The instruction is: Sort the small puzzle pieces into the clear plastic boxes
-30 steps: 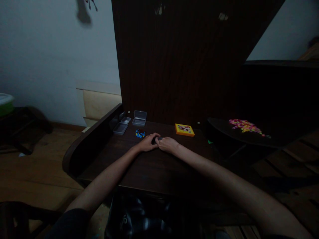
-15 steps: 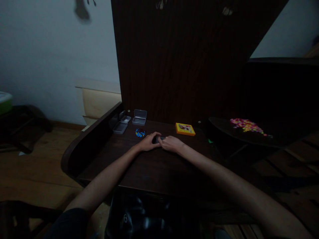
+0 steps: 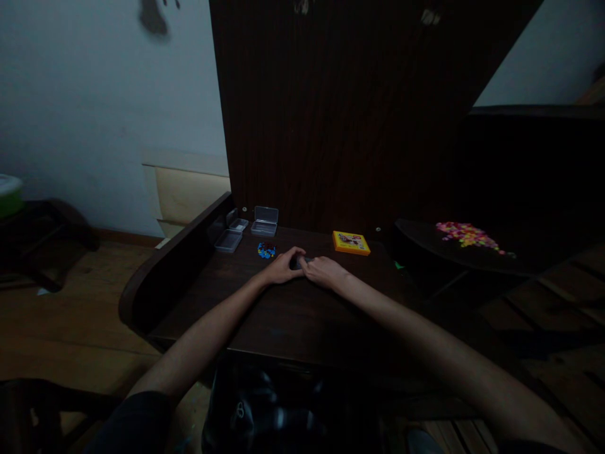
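One wide head-worn view, well back from both hands (image 3: 282, 268), forward and down onto the dark desk (image 3: 283, 325).

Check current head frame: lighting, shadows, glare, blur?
Head view: dim overall, dark desk low in contrast; head view: soft-edged shadow on the pale wall; head view: pale glare on the glossy black surface below the desk; head view: pink-and-yellow pieces look soft, dark item between left hand and right hand unidentifiable.
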